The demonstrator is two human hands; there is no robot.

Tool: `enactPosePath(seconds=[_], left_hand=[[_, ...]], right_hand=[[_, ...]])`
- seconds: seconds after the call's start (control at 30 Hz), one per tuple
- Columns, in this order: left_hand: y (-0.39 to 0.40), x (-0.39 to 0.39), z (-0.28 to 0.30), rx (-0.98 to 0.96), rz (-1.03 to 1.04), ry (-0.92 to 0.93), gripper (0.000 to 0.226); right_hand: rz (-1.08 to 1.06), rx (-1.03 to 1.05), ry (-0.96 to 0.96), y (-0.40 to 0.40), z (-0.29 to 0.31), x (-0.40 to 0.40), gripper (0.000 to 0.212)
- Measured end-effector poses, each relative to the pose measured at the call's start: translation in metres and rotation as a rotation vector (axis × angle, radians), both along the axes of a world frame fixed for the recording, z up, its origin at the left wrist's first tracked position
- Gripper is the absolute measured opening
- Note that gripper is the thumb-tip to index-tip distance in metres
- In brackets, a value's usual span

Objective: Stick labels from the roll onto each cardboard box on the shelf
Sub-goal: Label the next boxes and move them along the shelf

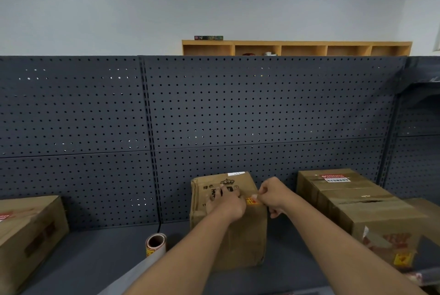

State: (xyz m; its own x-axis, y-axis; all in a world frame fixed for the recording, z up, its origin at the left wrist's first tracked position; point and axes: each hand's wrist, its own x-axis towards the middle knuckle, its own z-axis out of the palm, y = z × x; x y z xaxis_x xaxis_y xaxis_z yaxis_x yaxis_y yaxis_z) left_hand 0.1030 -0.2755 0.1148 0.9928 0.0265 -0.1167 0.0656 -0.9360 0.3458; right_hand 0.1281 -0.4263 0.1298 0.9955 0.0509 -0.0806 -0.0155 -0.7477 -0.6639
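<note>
Shelf-top box (228,220): left hand (226,201) flat, right hand (273,195) pinching.

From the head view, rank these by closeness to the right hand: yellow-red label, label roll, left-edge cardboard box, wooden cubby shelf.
1. Yellow-red label, at the right hand fingertips on the middle box.
2. Label roll, lower left on the shelf.
3. Left-edge cardboard box, far left.
4. Wooden cubby shelf, behind the pegboard.

The dark grey shelf (100,254) is carrying everything here: a cardboard box (240,242) is standing at centre, the label roll (156,244) is lying just beside it at nine o'clock, another box (28,235) is sitting well out at nine o'clock, and a long carton (357,206) is resting at three o'clock.
</note>
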Motion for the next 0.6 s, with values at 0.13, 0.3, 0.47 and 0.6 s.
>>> enactPosePath(seconds=[0.13,0.3,0.47,0.6], left_hand=[[0.0,0.004,0.002,-0.003,-0.002,0.023,0.053],[0.003,0.005,-0.002,-0.013,-0.006,0.022,0.054],[0.002,0.0,-0.001,-0.045,-0.003,0.014,0.06],[0.003,-0.002,0.0,-0.002,-0.031,0.025,0.063]], right_hand=[[-0.019,-0.063,-0.04,0.004,-0.001,0.002,0.014],[-0.032,-0.146,-0.083,0.005,-0.002,-0.001,0.012],[-0.041,-0.103,-0.083,0.002,-0.006,-0.004,0.019],[-0.024,-0.06,-0.062,0.0,-0.003,-0.009,0.034]])
